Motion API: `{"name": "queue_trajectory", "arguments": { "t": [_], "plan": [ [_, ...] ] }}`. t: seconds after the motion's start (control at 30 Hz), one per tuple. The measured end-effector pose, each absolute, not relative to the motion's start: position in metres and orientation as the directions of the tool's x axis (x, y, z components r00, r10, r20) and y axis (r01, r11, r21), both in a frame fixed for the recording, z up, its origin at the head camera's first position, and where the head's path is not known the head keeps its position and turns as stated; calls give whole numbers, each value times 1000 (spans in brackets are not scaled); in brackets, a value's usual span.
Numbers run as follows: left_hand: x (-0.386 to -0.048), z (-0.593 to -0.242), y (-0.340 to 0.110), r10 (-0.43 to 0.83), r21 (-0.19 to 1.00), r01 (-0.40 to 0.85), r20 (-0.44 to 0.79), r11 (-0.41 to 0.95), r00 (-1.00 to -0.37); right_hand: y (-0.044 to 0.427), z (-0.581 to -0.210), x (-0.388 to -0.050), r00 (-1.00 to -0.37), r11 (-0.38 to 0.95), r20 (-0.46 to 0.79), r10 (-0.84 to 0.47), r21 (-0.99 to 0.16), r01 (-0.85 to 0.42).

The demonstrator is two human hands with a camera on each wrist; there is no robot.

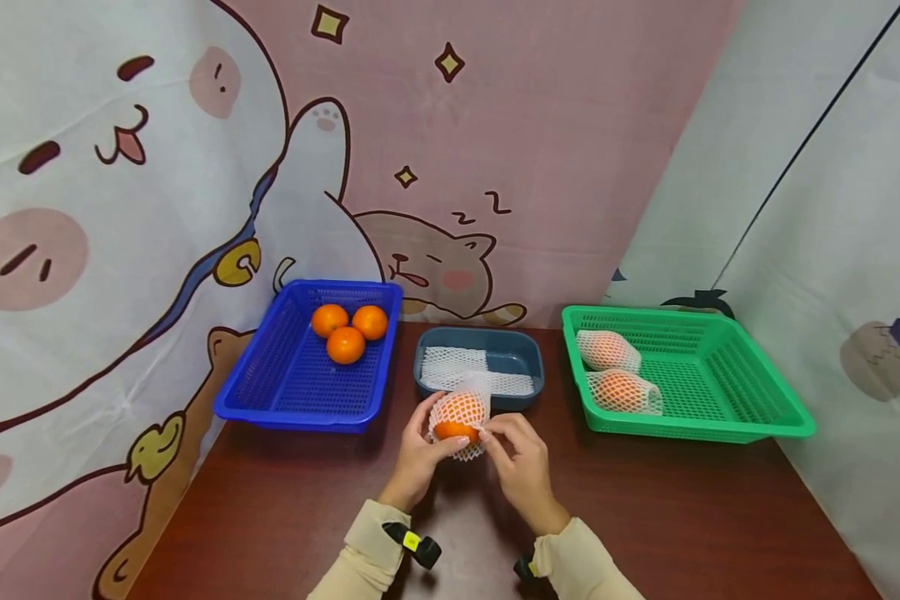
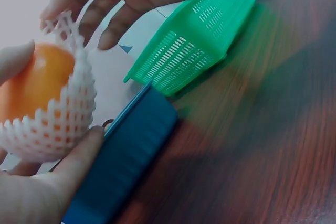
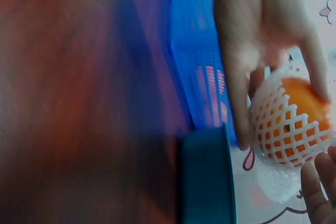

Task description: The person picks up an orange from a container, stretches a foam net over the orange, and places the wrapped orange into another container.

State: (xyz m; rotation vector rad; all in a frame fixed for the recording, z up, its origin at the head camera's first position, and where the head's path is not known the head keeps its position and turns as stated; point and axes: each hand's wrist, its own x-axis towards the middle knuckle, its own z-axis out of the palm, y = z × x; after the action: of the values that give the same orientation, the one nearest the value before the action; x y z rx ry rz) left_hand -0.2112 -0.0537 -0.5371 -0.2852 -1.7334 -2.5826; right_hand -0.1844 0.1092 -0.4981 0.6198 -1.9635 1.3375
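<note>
An orange (image 1: pixel 453 431) sits partly inside a white foam net sleeve (image 1: pixel 463 406), above the table in front of the small grey-blue bin. My left hand (image 1: pixel 418 454) holds the netted fruit from the left, its thumb on the bare orange skin. With thumb and fingertips, my right hand (image 1: pixel 523 467) pinches the net's edge at the right side. In the left wrist view the stretched net rim (image 2: pixel 65 27) reaches up to the right fingers, and part of the orange (image 2: pixel 39 80) is uncovered. The right wrist view shows the net's loose tail (image 3: pixel 278 182) hanging below the fruit.
A blue basket (image 1: pixel 300 417) at left holds 3 bare oranges (image 1: pixel 346 345). The grey-blue bin (image 1: pixel 521 342) contains flat foam nets (image 1: pixel 453 365). At right, a green basket (image 1: pixel 720 429) carries two netted oranges (image 1: pixel 621 392). A printed cloth hangs behind the table.
</note>
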Motion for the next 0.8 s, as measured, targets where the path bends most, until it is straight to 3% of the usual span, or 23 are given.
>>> {"name": "queue_trajectory", "arguments": {
  "t": [0.13, 0.23, 0.4, 0.63, 0.8],
  "plan": [
    [-211, -534, -53, 6, 927, 127, 138, -354, -990, 100, -491, -174, -624, 315, 778, -66, -578, -753],
    [-211, -534, -54, 31, 928, 134, 154, -347, -988, 97, -493, -173, -607, 296, 791, -84, -561, -773],
    [-213, -537, -58, 115, 913, 162, 219, -375, -969, 99, -493, -173, -635, 324, 770, -62, -586, -743],
    [-212, -536, -56, 19, 921, 188, 207, -341, -978, 99, -494, -172, -600, 298, 794, -95, -553, -778],
    [-213, -538, -59, 52, 925, 210, 238, -315, -970, 103, -504, -175, -592, 259, 791, -156, -545, -797]
  ]
}}
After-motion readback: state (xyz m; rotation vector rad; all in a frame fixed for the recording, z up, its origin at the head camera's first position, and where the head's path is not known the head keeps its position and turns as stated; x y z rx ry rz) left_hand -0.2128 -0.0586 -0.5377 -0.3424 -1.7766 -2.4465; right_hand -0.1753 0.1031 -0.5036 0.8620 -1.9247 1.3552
